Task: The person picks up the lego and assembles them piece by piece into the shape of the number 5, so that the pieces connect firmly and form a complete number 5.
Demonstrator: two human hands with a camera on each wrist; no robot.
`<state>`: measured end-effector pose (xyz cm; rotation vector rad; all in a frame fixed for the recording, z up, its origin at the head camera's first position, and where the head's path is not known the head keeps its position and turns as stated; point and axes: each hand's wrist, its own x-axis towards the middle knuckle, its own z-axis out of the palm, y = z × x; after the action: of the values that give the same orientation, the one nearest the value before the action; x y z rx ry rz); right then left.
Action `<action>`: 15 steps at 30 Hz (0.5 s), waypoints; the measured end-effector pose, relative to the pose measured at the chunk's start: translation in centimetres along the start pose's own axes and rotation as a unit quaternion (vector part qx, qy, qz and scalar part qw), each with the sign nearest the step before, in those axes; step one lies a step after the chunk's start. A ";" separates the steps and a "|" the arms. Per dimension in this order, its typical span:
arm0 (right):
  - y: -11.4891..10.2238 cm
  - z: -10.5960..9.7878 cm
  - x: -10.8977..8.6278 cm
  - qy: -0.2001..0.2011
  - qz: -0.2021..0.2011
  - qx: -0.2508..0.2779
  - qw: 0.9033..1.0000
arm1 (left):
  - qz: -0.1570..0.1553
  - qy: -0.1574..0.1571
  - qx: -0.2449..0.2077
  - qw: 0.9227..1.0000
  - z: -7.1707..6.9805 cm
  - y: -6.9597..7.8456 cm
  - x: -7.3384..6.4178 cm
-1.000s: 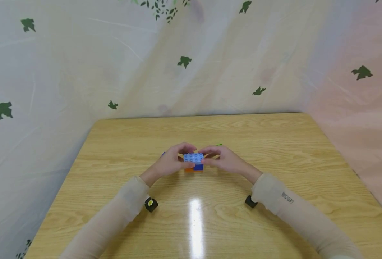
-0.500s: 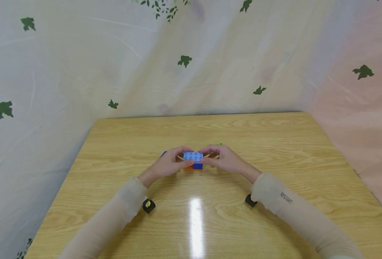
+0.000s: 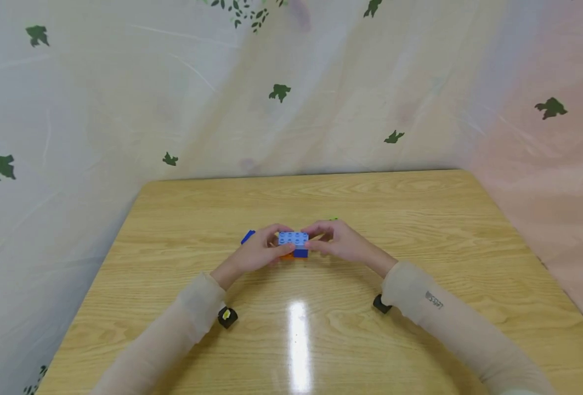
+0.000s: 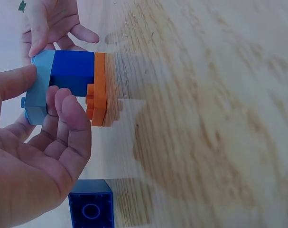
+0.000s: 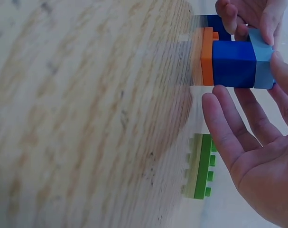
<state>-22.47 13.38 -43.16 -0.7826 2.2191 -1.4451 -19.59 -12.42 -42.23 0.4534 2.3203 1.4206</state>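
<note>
A small stack of building bricks stands mid-table in the head view. At its base is an orange brick [image 3: 287, 256], with a dark blue brick [image 5: 234, 64] on its right part and a light blue brick [image 3: 293, 238] on top. Beneath the light blue brick's left part, a gap shows in the left wrist view. My left hand [image 3: 258, 251] pinches that top brick between thumb in front and fingers behind. On its right end, my right hand [image 3: 343, 241] holds it with thumb and forefinger, the other fingers extended beside the dark blue brick.
Another dark blue brick [image 4: 91, 204] lies to the left of the stack, its hollow underside facing the left wrist camera. Behind my right hand is a flat green brick [image 5: 204, 166], studs up. The wooden table [image 3: 409, 208] ends at a cloth backdrop [image 3: 330, 131].
My left hand has shifted slightly left, and more of the loose dark blue brick shows behind it. The right hand and the stack stay nearly still.
</note>
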 end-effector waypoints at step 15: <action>0.5 -0.2 0.2 -0.021 0.006 0.035 0.999 | -0.041 0.016 -0.024 0.999 0.2 0.0 0.0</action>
<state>-22.84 13.59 -43.53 -0.7679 2.1273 -1.4791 -19.52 -12.26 -42.30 0.3194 2.2957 1.4512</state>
